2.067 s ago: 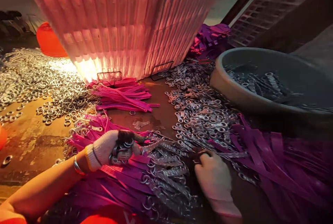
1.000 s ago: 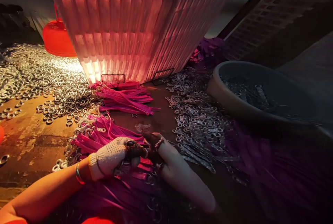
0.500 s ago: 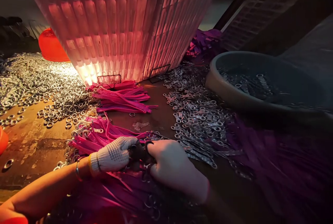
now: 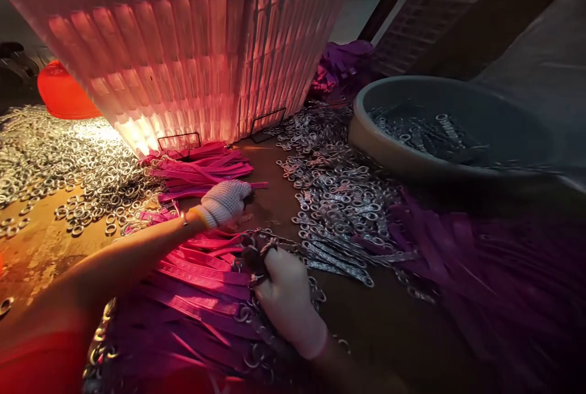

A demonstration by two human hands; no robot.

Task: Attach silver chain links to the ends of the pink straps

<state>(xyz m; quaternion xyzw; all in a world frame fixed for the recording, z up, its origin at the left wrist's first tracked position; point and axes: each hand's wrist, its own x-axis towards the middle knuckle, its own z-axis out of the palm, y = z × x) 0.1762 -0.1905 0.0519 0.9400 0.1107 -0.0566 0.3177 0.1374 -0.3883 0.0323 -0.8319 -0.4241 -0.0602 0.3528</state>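
Note:
My left hand [image 4: 224,203], in a white dotted glove with dark fingertips, reaches over the pink straps [image 4: 201,168]. Its fingers are curled together, and whatever they hold is hidden. Lower and to the right, my right hand [image 4: 286,296] wears a pale glove with dark finger coverings. Its thumb and fingers are closed at the edge of the nearer purple-pink straps [image 4: 192,299], and I cannot make out what is between them. Metal rings [image 4: 246,313] are fixed at the ends of these straps, close beside my right hand.
Loose metal rings [image 4: 96,165] are heaped at the left. Metal chain pieces [image 4: 341,198] lie to the right, beside a grey basin [image 4: 389,159] with more metal pieces. A ribbed translucent panel [image 4: 183,58] stands behind, near an orange-red lamp [image 4: 66,91]. Purple straps [image 4: 458,259] lie at far right.
My hands were together over the near straps; now they are apart. The left has moved forward to the farther pink straps, while the right stays near the closer pile. The view has shifted slightly.

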